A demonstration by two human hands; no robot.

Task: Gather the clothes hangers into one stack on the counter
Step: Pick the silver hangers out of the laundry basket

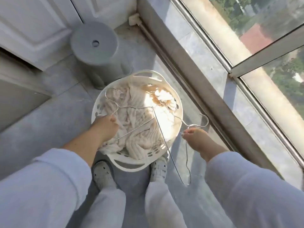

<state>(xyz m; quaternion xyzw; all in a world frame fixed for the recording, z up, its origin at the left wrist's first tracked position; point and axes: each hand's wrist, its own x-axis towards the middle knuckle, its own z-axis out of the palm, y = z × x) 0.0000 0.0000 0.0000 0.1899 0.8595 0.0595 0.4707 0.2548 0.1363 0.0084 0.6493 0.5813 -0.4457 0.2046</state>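
- While I stand over the basket (179, 111) of laundry (138, 129), my left grip (107, 127) clamps one wire hanger (131, 107) above it.
- My right grip (195, 137) pinches a second hanger (187, 162) beside the basket, over the floor (54, 112).
- Neither hanger is on a tabletop.

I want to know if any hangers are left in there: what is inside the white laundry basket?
The basket is full of crumpled cream-white cloth. The hanger held over it is in the left hand. Whatever lies beneath the cloth is covered, so buried hangers cannot be ruled out.
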